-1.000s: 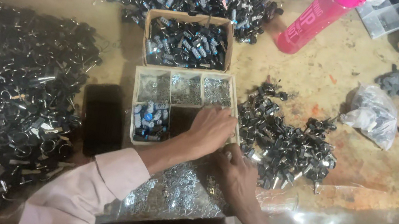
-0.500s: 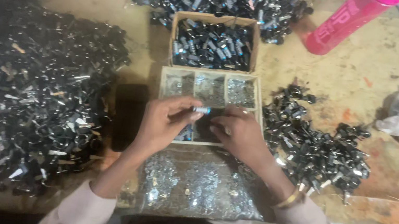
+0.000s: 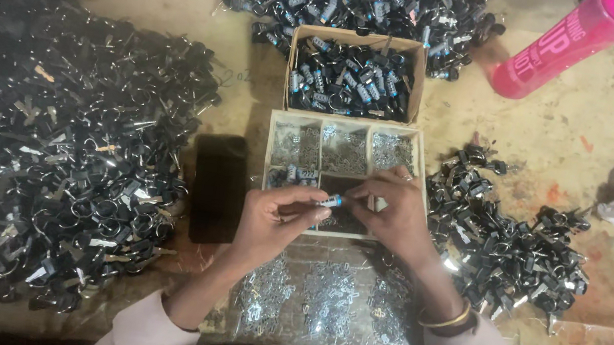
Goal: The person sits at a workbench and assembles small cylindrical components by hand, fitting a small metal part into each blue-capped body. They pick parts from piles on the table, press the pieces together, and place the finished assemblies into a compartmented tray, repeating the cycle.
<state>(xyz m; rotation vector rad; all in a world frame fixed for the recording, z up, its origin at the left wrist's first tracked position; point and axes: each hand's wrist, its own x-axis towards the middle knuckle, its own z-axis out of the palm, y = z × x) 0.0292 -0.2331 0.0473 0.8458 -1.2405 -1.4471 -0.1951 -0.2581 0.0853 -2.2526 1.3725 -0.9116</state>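
Pinching one small blue-capped part between them, left hand and right hand met over the divided tray, fingertips closed on it. Open cardboard box of similar parts sat just behind. Pink bottle lay tilted upper right; black phone beside the tray.

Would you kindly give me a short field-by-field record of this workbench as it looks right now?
Left hand: pinches one end of a small blue-tipped part
Right hand: pinches the other end
Beneath hands: divided tray of small metal pieces
Behind tray: cardboard box of dark parts
Left: large heap of black parts
Right: smaller heap
Far right: pink bottle
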